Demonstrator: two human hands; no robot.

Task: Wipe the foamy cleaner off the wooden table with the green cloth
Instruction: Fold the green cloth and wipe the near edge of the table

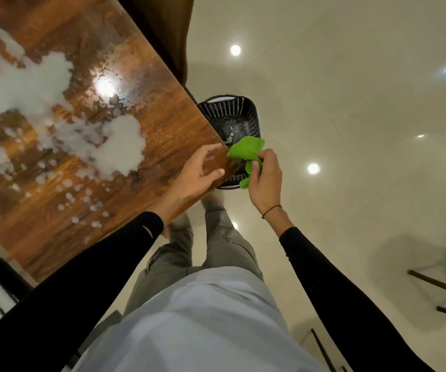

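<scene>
- Head view, table: the wooden table [162,122] fills the upper left of the picture, with one corner pointing toward the person
- Head view, foam: white foam [28,84] lies in large patches across the left and middle of the tabletop, with small dots scattered toward the near edge; the strip next to the corner shows a wet sheen with little foam
- Head view, cloth: the green cloth [246,150] is off the table, just beyond the corner, above a black slotted basket [232,114] that stands on the pale tiled floor [350,130]
- Head view, right hand: the right hand [265,178] pinches the bunched cloth between thumb and curled fingers; part of the cloth hangs loose below the grip
- Head view, left hand: the left hand [197,173] rests on the table corner with fingers loosely bent and holds nothing; thumb near the edge
- Step in hand, as judged: the cloth is being held over the basket, probably to shake off or regather it between passes; most of the foam is not yet wiped
- Next move, as judged: carry the cloth back over the tabletop, flatten it against the wood at the nearest large patch, and sweep toward the corner
- Caution, as judged: a bunched cloth smears foam, so spread it first
</scene>
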